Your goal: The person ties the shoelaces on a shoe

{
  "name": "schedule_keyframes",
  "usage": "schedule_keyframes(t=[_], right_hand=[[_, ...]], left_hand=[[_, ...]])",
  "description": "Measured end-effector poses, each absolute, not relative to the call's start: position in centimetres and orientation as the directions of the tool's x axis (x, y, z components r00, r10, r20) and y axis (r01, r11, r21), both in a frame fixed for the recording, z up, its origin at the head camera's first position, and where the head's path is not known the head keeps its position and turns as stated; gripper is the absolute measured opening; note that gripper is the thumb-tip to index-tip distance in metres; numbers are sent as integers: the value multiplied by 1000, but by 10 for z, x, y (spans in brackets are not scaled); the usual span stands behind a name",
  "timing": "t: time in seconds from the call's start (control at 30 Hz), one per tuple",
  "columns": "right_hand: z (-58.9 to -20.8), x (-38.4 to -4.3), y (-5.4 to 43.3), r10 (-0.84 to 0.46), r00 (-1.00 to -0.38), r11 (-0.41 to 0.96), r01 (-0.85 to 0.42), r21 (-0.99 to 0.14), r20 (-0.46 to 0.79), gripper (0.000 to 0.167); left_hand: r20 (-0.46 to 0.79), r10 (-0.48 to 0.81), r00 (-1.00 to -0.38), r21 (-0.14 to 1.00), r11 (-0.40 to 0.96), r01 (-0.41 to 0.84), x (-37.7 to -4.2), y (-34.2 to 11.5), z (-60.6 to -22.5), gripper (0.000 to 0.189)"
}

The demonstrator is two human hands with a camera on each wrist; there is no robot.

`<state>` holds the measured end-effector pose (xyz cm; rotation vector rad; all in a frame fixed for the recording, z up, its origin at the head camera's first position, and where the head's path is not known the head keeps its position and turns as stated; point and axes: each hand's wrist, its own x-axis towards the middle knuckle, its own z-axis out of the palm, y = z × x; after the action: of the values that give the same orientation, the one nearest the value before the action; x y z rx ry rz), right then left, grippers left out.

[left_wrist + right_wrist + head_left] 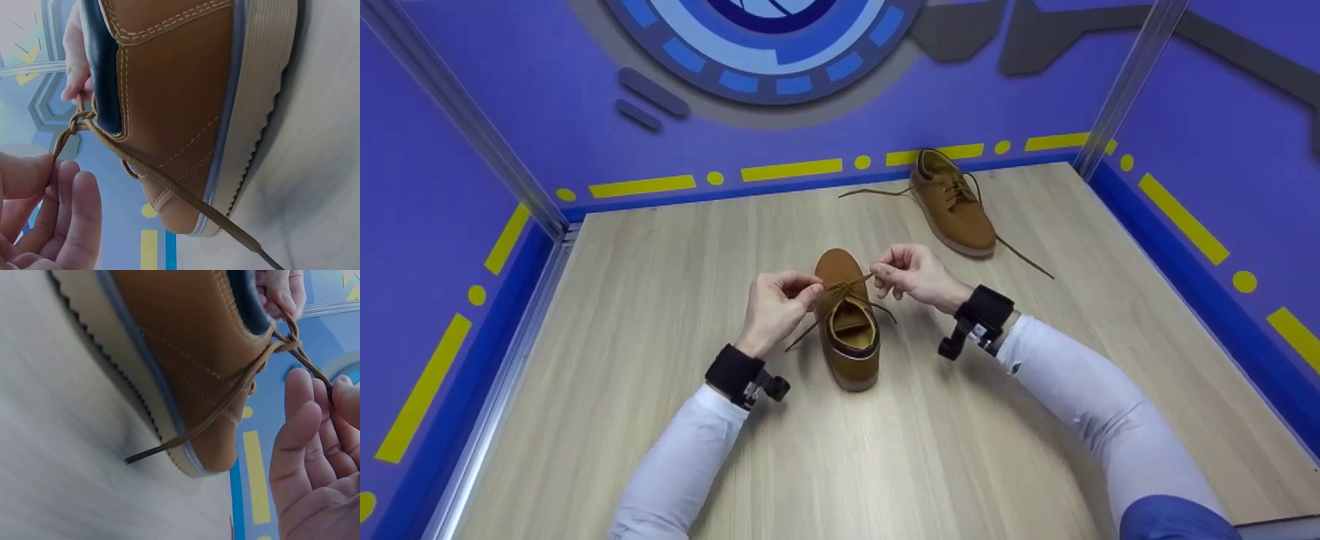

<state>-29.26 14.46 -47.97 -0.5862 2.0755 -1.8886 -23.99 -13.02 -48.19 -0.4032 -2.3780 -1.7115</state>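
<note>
A brown lace-up shoe stands on the table between both hands, its toe pointing away from me. My left hand pinches a loop of the shoelace between thumb and forefinger, on the shoe's left side. On the right side, my right hand pinches another part of the lace between thumb and fingertips. A knot sits between the two hands over the shoe's opening. Two loose lace ends hang down, one along each side of the shoe.
A second brown shoe rests at the back right, its lace ends spread on the wooden table. Blue-purple panels with yellow marks rise at the back and both sides. Each wrist carries a black strap with a small camera.
</note>
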Motion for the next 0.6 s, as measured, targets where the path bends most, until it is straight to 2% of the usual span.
schedule_keyframes(t=[0.3, 0.6], right_hand=[[-497, -286, 166, -494, -869, 165, -114, -980, 18, 16], [-510, -277, 176, -486, -874, 137, -99, -986, 20, 15]], left_hand=[[165, 133, -977, 911, 359, 202, -234, -151, -494, 9], [111, 140, -984, 919, 362, 155, -227, -155, -504, 11]])
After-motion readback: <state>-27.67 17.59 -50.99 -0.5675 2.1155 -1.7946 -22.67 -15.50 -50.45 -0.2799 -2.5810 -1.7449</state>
